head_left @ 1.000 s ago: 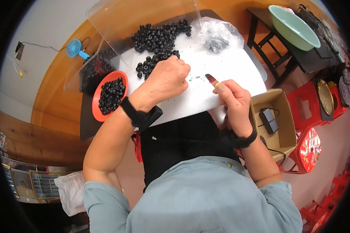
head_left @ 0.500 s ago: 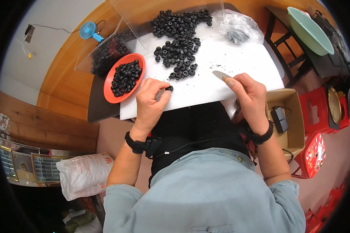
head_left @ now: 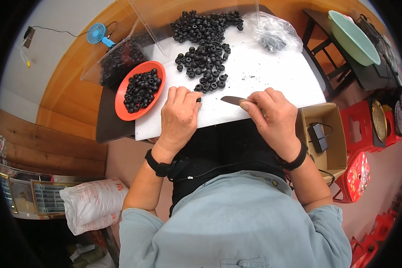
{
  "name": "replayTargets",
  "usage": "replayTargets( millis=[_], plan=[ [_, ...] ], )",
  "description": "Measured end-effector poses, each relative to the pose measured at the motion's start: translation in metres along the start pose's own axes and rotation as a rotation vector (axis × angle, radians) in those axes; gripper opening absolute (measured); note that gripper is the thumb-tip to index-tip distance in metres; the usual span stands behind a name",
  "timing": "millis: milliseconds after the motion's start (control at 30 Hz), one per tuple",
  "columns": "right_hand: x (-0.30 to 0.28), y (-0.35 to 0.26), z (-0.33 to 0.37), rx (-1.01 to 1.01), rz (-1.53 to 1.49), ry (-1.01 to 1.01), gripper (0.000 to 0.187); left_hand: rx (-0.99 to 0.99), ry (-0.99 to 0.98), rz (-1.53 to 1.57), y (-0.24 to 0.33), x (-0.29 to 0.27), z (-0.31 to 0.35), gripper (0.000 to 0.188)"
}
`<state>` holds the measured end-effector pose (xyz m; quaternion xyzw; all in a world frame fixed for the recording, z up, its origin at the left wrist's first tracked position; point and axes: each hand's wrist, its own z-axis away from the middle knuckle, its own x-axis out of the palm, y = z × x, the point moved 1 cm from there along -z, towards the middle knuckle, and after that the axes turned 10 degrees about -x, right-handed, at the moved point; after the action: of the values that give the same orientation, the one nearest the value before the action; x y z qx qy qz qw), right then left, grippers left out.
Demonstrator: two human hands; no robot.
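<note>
My left hand (head_left: 179, 114) rests at the near edge of a white board (head_left: 254, 76) and pinches a small black ring (head_left: 198, 99) between its fingertips. My right hand (head_left: 272, 115) grips a small knife (head_left: 232, 100), blade pointing left toward the ring. A pile of several black rings (head_left: 205, 49) lies on the far part of the board. An orange plate (head_left: 123, 105) with more black rings sits left of my left hand.
A clear plastic bag (head_left: 272, 33) with dark pieces lies at the board's far right. An open cardboard box (head_left: 326, 134), red stools (head_left: 359, 174) and a green basin (head_left: 353, 38) stand to the right. A blue mini fan (head_left: 96, 33) is far left; a white sack (head_left: 91, 203) below.
My left hand has drawn back from the pile of rings to the board's near edge with one ring. The knife hand stays close beside it.
</note>
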<state>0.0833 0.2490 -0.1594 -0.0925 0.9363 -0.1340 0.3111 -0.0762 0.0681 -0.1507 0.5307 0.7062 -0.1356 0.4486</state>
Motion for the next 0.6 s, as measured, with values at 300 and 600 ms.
replayTargets(
  millis=[300,600],
  plan=[
    [0.009,-0.012,-0.006,-0.187,0.082,-0.081,0.022,-0.186,-0.046,0.354,0.002,-0.002,-0.001,0.02],
    [0.003,0.009,-0.01,0.018,0.114,-0.023,0.021,-0.581,-0.276,1.234,0.012,0.002,0.005,0.025]
  ],
)
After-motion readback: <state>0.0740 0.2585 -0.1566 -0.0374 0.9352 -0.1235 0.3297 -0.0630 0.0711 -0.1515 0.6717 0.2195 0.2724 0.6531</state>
